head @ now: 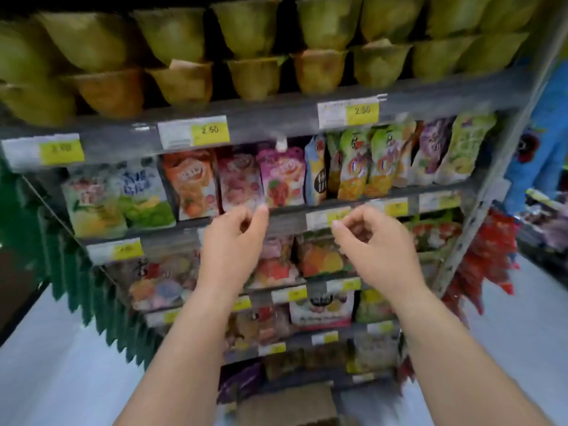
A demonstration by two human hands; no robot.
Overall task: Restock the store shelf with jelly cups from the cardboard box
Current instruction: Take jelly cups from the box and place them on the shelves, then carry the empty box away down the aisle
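The left hand (pixel 233 241) and the right hand (pixel 375 241) are held up before the middle rows of pouches, each with fingers curled and nothing gripped. The cardboard box (pixel 289 404) is seen low down between the forearms, well below both hands and about equally near to each, so a downward reach is likely called for. The jelly cups (pixel 255 78) are stacked on the top shelf (pixel 276 118), above the hands.

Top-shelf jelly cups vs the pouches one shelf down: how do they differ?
Jelly cups are tapered tubs; pouches are flat bags. Cups are all yellow-green to orange; pouches are multicoloured prints. Cups stack in two tiers; pouches stand in one row. Both sit above yellow price tags.
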